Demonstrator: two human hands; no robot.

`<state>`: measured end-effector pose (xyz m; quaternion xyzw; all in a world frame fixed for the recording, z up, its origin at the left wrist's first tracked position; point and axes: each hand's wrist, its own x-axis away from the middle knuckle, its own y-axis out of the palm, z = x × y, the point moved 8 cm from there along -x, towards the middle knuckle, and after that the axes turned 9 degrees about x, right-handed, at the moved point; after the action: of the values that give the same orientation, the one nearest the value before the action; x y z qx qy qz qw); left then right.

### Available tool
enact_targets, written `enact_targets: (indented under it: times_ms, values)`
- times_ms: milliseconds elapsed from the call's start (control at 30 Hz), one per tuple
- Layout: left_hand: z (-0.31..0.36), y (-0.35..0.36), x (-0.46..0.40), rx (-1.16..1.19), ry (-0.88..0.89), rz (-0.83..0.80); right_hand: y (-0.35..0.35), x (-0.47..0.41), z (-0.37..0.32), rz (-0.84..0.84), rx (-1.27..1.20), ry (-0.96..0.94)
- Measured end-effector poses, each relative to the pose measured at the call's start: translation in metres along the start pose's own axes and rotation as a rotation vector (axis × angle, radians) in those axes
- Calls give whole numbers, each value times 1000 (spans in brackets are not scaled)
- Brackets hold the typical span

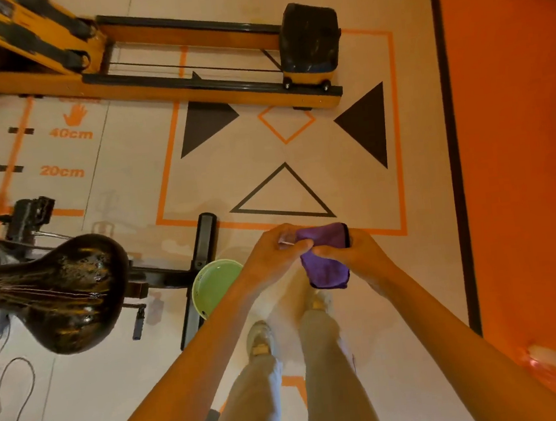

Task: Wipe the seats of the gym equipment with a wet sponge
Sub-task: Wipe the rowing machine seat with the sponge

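Taking the green bowl (214, 284) on the floor as the landmark: nearest the camera, two trouser legs and pale shoes (260, 339) stand just right of it. Above the shoes, both hands meet right of the bowl around a purple cloth (326, 266). The left hand (274, 254) has its grip closed, thumb and fingers pinching the cloth's upper left part along with what may be a small pale tag, though blur makes that uncertain. The right hand (355, 253) has its grip curled round the cloth's black-trimmed right edge, and the lower part of the cloth hangs free.

Left of the bowl, the glossy, wet-looking bike saddle (60, 292) juts out, its black base bar (197, 272) just beside the bowl's rim. Beyond the bowl lies open marked floor (282, 162). Farthest is the rowing machine seat (309, 37) on its orange rail (163, 92).
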<state>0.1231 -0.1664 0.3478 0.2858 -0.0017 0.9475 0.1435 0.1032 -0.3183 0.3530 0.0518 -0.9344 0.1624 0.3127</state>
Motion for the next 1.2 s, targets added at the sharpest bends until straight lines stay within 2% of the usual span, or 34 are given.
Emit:
enact_targets:
  times_ms: [200,367,533,733,900,1000,1200]
  values:
    - [-15,-6,5,-197,-237,26,-78,18,27,138,249,189]
    - [-53,-31,7,-374,-442,131,-151,23,37,151,377,238]
    - [-55,-31,6,-201,-571,261,-212,2,23,138,394,226]
    - [-16,-41,-41,-92,-580,292,-258,-66,22,155,450,248]
    - [17,-73,-126,-72,-534,320,-275,-146,18,173,472,255]
    - [57,-87,-174,-104,-505,329,-279,-182,-11,188,462,286]
    - [133,-122,-262,-201,-465,209,-297,-241,-67,269,369,350]
